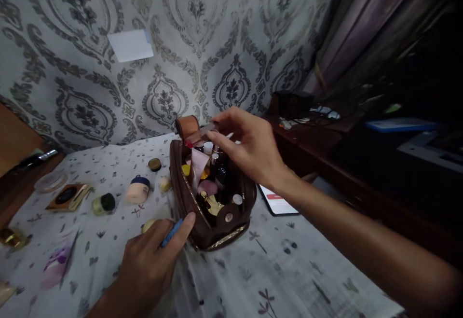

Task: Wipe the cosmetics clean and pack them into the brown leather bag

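An open brown toiletry bag (202, 233) stands on a floral-print cloth, packed with small bottles and tubes. My right hand (249, 146) hovers over the bag's far end, fingers pinched on a thin flat pinkish packet (202, 133). My left hand (152, 260) rests against the bag's near left side, with a blue stick-like item (171, 232) pinched between thumb and fingers.
Loose cosmetics lie left of the bag: a blue-lidded jar (138, 190), a dark-capped jar (104, 203), a compact (68, 196), a small round tin (155, 164). A tablet or phone (277, 202) lies right of the bag. A dark cluttered desk (361, 134) stands at the right.
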Demonstrator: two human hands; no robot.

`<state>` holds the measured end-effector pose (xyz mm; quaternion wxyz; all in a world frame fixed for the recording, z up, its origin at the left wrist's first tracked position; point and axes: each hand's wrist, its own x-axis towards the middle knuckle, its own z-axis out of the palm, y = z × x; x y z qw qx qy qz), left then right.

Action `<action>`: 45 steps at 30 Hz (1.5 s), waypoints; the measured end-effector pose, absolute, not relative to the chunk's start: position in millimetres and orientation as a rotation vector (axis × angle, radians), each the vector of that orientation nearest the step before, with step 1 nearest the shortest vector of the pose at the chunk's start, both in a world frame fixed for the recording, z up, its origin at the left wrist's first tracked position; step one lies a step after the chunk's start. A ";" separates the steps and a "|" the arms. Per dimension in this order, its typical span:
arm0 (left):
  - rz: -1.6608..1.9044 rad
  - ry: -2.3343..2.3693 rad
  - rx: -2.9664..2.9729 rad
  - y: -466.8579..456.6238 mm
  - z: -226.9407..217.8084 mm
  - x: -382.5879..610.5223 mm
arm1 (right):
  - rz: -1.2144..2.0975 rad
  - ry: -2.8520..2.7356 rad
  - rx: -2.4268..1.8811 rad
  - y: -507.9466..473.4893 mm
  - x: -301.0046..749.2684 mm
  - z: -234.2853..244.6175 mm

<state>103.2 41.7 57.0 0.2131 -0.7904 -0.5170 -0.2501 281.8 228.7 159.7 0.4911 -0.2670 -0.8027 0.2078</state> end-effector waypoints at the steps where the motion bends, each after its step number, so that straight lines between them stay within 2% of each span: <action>1: -0.703 -1.435 -2.206 41.9 54.4 102.1 | 0.487 -2.004 -0.661 239.8 272.5 162.2; 12: -0.632 -1.381 -2.234 44.6 48.3 95.3 | 0.375 -2.703 -0.971 299.8 197.3 160.1; 25: -0.665 -1.375 -2.235 46.9 50.7 97.6 | 0.425 -2.947 -1.011 312.0 173.1 156.1; 34: -0.628 -1.409 -2.280 43.5 48.4 96.2 | 0.565 -2.879 -0.949 312.5 180.1 161.5; 39: -0.599 -1.461 -2.225 44.5 54.3 104.7 | 0.864 -2.565 -0.978 306.8 202.3 170.4; 42: -0.503 -1.545 -2.203 40.1 59.3 111.9 | 0.804 -2.366 -0.749 283.9 219.8 174.3; 45: -0.355 -1.581 -2.240 27.6 56.1 113.6 | 0.931 -2.146 -0.612 244.4 239.3 174.3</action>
